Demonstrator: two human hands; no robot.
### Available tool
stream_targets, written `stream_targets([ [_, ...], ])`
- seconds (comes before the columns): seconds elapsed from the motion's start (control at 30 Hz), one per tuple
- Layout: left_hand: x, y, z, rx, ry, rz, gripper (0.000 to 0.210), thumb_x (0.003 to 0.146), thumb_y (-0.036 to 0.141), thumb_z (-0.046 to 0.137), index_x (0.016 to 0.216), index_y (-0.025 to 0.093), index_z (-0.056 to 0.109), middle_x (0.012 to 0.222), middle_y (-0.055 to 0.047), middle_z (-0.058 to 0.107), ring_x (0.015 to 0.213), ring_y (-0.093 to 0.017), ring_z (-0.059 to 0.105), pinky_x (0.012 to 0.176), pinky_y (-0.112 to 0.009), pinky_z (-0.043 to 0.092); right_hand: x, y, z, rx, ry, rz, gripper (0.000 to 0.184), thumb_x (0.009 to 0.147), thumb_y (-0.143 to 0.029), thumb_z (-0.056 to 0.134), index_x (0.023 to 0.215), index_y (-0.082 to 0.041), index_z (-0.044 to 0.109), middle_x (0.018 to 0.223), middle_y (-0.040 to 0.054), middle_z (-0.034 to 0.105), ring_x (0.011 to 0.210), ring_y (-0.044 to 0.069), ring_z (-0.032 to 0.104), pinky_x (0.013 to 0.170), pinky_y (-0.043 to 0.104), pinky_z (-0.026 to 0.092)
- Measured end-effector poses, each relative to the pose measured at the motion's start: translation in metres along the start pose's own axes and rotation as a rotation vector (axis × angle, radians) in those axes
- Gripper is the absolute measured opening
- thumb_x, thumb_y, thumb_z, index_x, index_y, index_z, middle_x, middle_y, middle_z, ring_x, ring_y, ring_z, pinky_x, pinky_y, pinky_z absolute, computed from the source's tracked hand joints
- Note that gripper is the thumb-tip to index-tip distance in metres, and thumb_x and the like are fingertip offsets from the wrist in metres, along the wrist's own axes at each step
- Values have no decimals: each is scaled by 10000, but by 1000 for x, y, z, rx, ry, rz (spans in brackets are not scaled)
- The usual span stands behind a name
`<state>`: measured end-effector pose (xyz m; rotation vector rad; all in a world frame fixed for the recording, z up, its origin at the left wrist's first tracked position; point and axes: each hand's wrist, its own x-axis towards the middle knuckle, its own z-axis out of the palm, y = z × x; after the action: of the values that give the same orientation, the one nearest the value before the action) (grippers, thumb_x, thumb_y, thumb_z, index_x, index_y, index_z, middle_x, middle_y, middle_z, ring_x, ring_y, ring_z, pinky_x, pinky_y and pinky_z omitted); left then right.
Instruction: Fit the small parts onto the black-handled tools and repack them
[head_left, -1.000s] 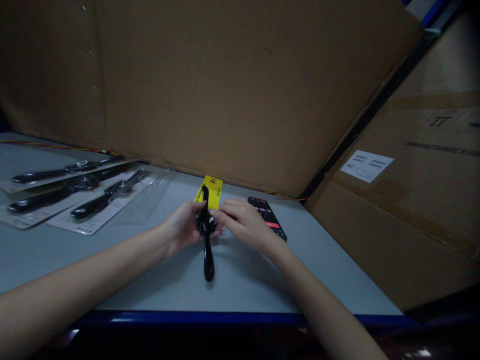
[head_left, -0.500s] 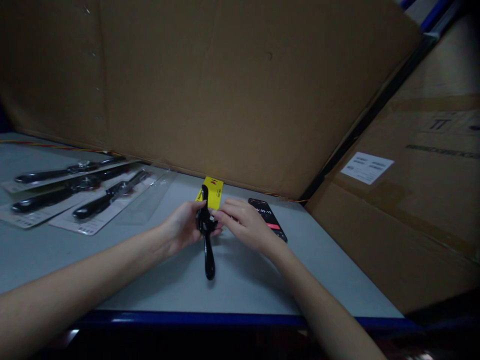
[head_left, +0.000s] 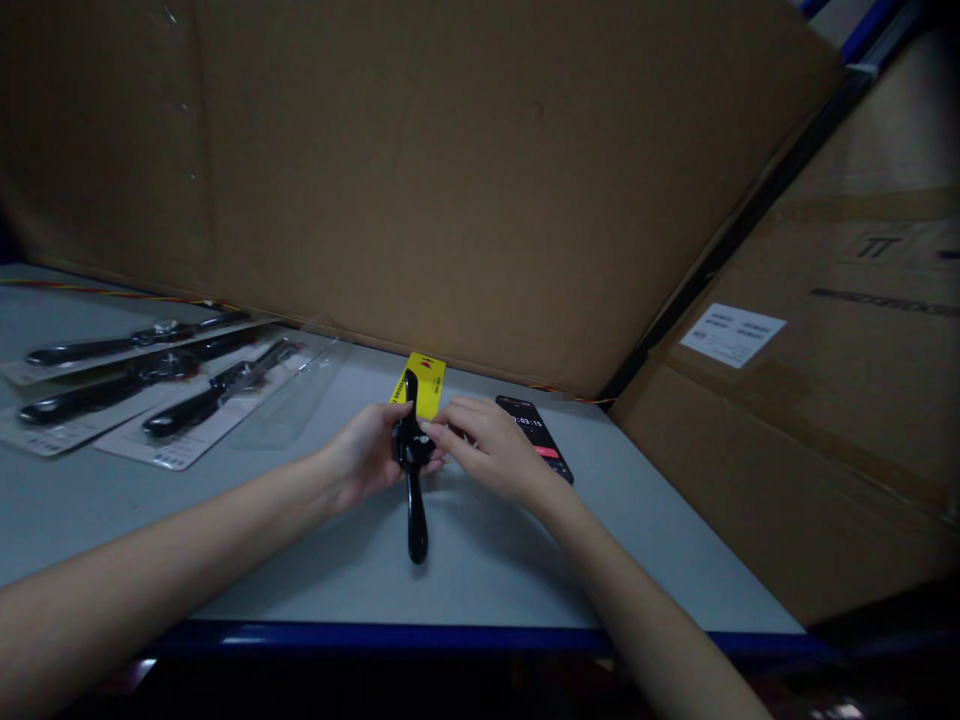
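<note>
A black spokeshave (head_left: 417, 515) is held upright over the table, one handle pointing toward me and the other away. My left hand (head_left: 373, 445) is closed around its middle from the left, thumb lying along the far handle. From the right, my right hand (head_left: 487, 445) pinches at the small silvery screw (head_left: 424, 440) on the tool's body; the fingertips partly cover that spot. Behind the far handle lies a yellow card (head_left: 427, 385) with printing on it.
Several packaged spokeshaves (head_left: 195, 400) on cards lie at the left, beside a clear plastic cover (head_left: 289, 405). A phone (head_left: 536, 437) showing a timer is just beyond my right hand. Cardboard (head_left: 450, 200) walls the back, and a large carton (head_left: 810, 430) stands at the right.
The spokeshave's near handle has swung very slightly left. Both hands keep nearly the same place and grip, with small finger movement at the right.
</note>
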<state>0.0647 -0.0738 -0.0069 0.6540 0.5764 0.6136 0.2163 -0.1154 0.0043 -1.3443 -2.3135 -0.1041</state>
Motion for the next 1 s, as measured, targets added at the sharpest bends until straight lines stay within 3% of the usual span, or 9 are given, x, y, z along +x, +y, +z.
stream_targets([
  [0.33, 1, 0, -1, 31, 26, 42, 178, 824, 166, 371, 863, 92, 528, 628, -38, 560, 551, -133, 565, 557, -254, 501, -1, -4, 6, -85, 1, -11, 205, 796, -370, 525, 749, -171, 517, 729, 9, 552, 669, 125, 459, 625, 261, 282],
  [0.5, 0, -1, 0, 37, 29, 47, 178, 821, 176, 382, 845, 90, 536, 624, -44, 566, 572, -142, 572, 549, -240, 485, -1, -3, 7, 9, -15, -25, 178, 796, -338, 531, 724, -178, 504, 710, -1, 547, 675, 125, 477, 639, 263, 302],
  [0.73, -2, 0, 1, 37, 50, 33, 221, 830, 184, 370, 945, 75, 523, 649, -62, 583, 615, -160, 596, 598, -266, 493, -1, 2, 0, 61, 32, -52, 376, 698, -446, 625, 986, -216, 553, 955, 50, 530, 907, 190, 462, 751, 312, 362],
  [1.0, -7, 2, 8, 15, 49, 45, 251, 826, 172, 356, 974, 61, 526, 647, -68, 587, 591, -156, 590, 549, -241, 480, 0, 2, 12, 113, 87, -48, 383, 751, -430, 576, 1079, -233, 551, 966, 57, 507, 925, 192, 445, 792, 340, 379],
])
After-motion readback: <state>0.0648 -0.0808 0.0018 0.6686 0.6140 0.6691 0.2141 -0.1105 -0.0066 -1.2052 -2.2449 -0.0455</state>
